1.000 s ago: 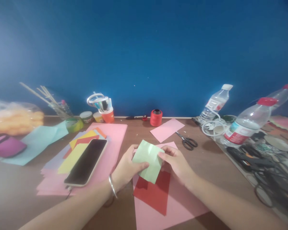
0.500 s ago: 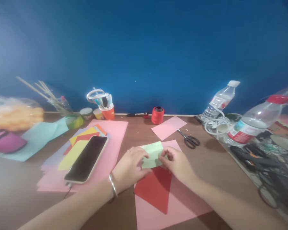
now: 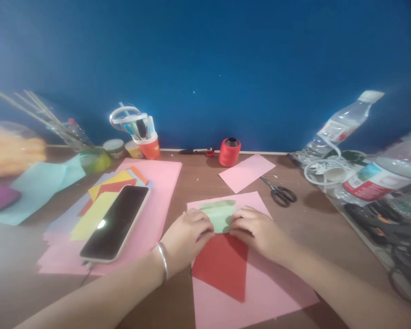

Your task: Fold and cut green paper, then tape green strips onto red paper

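A small light green paper lies folded on a large pink sheet in the middle of the brown table. My left hand, with a silver bangle at the wrist, presses on the paper's left edge. At the right edge my right hand presses down on it too. A red sheet lies just below both hands, on the pink sheet.
A phone lies on a stack of coloured papers to the left. Scissors, a small pink paper and a red thread spool sit behind. Water bottles and tools crowd the right side. A cup of pens stands at the back left.
The green paper was held up above the table a second ago. Both hands have brought it down onto the pink sheet and folded it smaller. The camera has tilted a little.
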Demonstrator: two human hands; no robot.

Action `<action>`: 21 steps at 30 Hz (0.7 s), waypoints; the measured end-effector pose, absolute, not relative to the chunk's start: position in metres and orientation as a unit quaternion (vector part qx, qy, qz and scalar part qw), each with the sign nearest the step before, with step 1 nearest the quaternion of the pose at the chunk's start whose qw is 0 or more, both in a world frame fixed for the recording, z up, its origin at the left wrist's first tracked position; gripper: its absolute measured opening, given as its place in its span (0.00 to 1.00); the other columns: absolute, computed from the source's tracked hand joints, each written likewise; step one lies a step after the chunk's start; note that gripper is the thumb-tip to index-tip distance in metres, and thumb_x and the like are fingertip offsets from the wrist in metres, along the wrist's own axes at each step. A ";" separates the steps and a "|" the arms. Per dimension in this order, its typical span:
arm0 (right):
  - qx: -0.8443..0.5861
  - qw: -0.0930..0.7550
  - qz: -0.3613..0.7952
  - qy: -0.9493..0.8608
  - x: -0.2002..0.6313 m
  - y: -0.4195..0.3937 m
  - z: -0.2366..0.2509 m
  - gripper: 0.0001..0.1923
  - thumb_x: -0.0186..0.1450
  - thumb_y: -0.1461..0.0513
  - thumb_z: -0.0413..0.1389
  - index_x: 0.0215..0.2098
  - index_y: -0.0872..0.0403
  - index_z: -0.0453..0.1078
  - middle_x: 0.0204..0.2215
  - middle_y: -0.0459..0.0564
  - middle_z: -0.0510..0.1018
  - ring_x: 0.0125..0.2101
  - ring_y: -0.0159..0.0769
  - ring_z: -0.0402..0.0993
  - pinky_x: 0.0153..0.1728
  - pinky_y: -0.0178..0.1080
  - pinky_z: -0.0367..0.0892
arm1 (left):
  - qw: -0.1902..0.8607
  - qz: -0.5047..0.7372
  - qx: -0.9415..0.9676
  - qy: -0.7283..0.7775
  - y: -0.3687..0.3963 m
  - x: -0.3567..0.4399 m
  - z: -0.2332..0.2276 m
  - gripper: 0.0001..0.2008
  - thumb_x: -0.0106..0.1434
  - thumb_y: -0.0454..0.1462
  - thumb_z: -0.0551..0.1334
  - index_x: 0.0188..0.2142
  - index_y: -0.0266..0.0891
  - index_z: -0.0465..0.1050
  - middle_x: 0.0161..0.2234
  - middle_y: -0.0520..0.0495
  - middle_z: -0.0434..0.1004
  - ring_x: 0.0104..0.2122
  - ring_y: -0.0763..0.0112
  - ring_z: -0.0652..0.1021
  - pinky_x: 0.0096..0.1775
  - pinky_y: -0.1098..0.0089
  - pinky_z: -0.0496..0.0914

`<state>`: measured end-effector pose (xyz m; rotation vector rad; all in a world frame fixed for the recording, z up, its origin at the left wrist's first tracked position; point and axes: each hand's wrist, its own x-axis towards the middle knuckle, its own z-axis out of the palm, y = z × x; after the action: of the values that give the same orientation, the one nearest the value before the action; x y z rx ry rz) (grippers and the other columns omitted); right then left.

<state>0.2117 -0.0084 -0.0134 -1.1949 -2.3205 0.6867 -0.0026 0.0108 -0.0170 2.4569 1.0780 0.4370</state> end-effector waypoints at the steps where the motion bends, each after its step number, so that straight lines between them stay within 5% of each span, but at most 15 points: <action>1: -0.440 0.226 0.251 -0.832 0.211 -0.008 -0.015 0.08 0.63 0.63 0.51 0.28 0.52 0.71 0.30 0.47 0.73 0.34 0.36 0.66 0.36 0.38 0.61 | 0.212 0.158 0.880 0.395 0.011 -0.002 -0.017 0.05 0.60 0.34 0.56 0.29 0.41 0.70 0.31 0.50 0.72 0.35 0.67 0.69 0.38 0.66 0.63; 13: -0.484 0.248 0.256 -0.799 0.209 -0.005 -0.021 0.05 0.61 0.67 0.53 0.29 0.53 0.68 0.28 0.46 0.72 0.32 0.34 0.67 0.33 0.36 0.63 | -0.036 0.041 0.949 0.310 -0.017 0.005 -0.006 0.17 0.60 0.26 0.49 0.48 0.36 0.65 0.39 0.45 0.69 0.38 0.61 0.68 0.35 0.60 0.66; 21: -0.455 0.248 0.209 -0.830 0.206 -0.009 -0.020 0.07 0.63 0.64 0.52 0.29 0.53 0.72 0.27 0.47 0.69 0.32 0.34 0.64 0.34 0.37 0.60 | -0.004 -0.013 0.945 0.327 -0.022 0.010 -0.003 0.15 0.61 0.31 0.49 0.47 0.38 0.64 0.38 0.47 0.68 0.38 0.61 0.68 0.35 0.59 0.66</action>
<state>0.2062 -0.0087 -0.0196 -1.2392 -2.2606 0.5683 0.0098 -0.0218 -0.0029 2.9767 1.0285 -0.0418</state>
